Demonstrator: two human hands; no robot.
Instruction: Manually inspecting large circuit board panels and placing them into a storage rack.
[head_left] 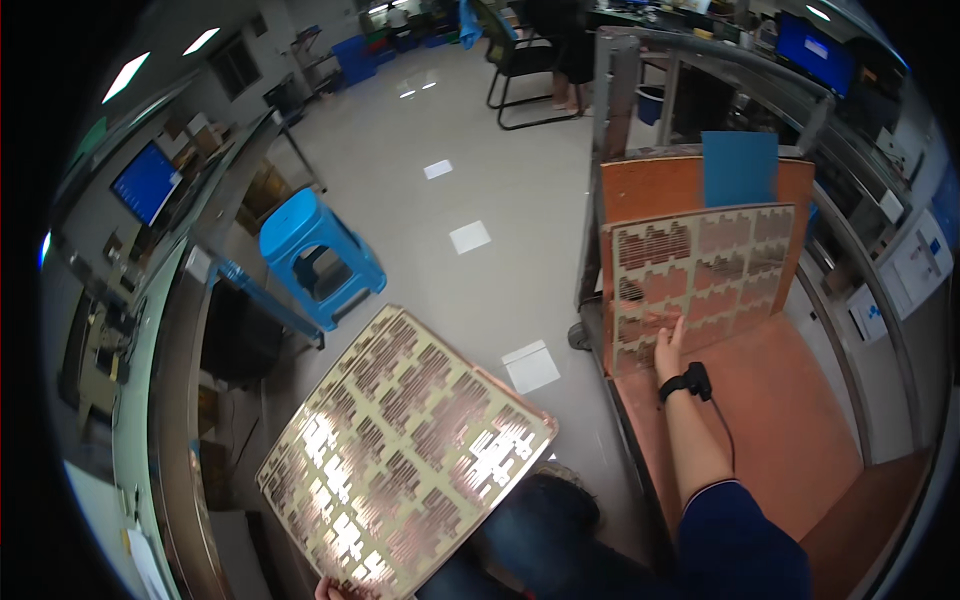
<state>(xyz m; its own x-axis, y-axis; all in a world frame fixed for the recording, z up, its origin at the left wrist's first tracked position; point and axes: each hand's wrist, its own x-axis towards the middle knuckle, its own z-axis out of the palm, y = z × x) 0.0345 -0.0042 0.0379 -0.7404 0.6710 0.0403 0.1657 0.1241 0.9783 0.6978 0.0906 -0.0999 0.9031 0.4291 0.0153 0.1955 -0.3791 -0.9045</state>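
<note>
My left hand (335,590) grips the lower edge of a large flat panel (405,450) covered with a shiny copper and cream cut-out pattern; it is held tilted over my lap. Only the fingertips of that hand show at the bottom edge. My right hand (668,345) reaches forward with its fingers resting on a second patterned panel (700,280), which stands leaning against an orange-brown board (650,190) on a cart. A black band sits on my right wrist. A blue sheet (740,165) leans at the top of the stack.
The cart's brown shelf (790,410) extends right of my arm inside a grey metal frame (600,130). A blue plastic stool (320,255) stands on the pale floor to the left. A long workbench (170,330) with a blue monitor (145,182) runs along the left. Black chairs stand far back.
</note>
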